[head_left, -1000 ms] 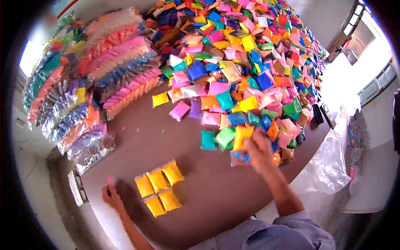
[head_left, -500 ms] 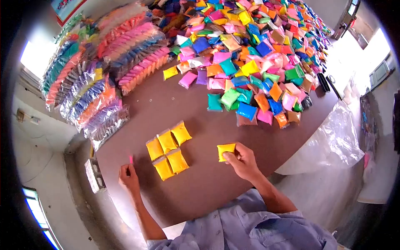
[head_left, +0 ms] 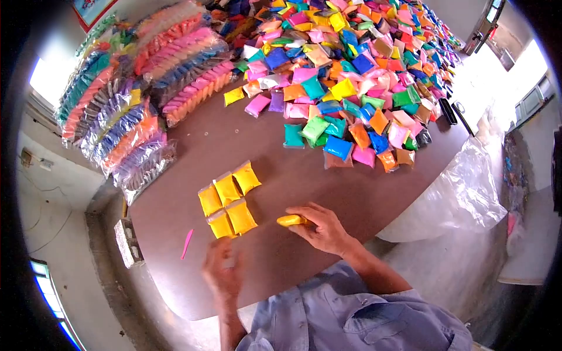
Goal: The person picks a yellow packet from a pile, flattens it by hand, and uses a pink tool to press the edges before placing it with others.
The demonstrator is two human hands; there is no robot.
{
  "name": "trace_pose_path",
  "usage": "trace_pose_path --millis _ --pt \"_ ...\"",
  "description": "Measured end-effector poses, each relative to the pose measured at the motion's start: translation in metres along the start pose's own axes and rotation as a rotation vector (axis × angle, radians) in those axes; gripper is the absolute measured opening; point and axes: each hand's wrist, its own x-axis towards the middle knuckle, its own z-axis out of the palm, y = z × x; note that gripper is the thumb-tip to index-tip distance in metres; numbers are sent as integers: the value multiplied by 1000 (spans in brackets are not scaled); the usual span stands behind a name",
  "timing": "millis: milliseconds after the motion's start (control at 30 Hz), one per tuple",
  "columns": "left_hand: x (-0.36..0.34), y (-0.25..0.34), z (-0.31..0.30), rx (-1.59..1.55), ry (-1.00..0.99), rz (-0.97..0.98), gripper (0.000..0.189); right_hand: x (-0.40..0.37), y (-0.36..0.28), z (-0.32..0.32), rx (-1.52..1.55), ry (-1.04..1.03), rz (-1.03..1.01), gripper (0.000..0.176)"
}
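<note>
My right hand (head_left: 322,230) is closed on a small yellow packet (head_left: 291,220), turned edge-on just above the brown table (head_left: 287,263). Slightly blurred, my left hand (head_left: 223,272) is at the near side of the table, its fingers loosely apart and nothing visible in them. Just beyond it, several yellow packets (head_left: 240,216) lie flat in two rows, side by side. To the left of them, a thin pink stick (head_left: 187,244) rests by itself on the tabletop.
A large heap of loose colourful packets (head_left: 345,88) covers the far right of the table. Clear bags filled with rows of packets (head_left: 126,126) are stacked at the far left. Clear plastic sheeting (head_left: 462,193) hangs by the right edge. Small rings (head_left: 205,133) lie mid-table.
My left hand has let go of the pink stick and moved right, towards the laid-out packets. My right hand has shifted left and tipped its yellow packet from face-up to edge-on.
</note>
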Motion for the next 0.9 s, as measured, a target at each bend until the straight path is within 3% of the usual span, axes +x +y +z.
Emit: trace_pose_path --millis 100,167,300,367,500,600,733,800,900 --pt "9 42 46 36 -120 151 31 -12 -4 -3 49 -109 186 55" --pt "9 45 70 -202 -295 239 33 -14 -10 -10 1 -214 219 64" --pt "9 33 77 -254 -303 119 25 -15 -11 -15 13 -200 231 67" --pt "8 30 70 -268 -248 -147 18 -9 -13 -16 78 -224 242 61" --pt "2 30 72 -300 -100 -203 18 -7 -3 -9 152 -216 193 44" --pt "-5 24 81 -300 -132 -203 24 -3 -5 -14 240 -196 202 25" --pt "-3 30 86 -527 -238 -426 24 -10 3 -17 333 -181 373 27" --pt "1 31 83 -511 -354 -286 25 -12 7 -14 398 -185 421 28" --pt "5 28 80 -558 -422 -344 22 -11 5 -11 463 -149 429 32"
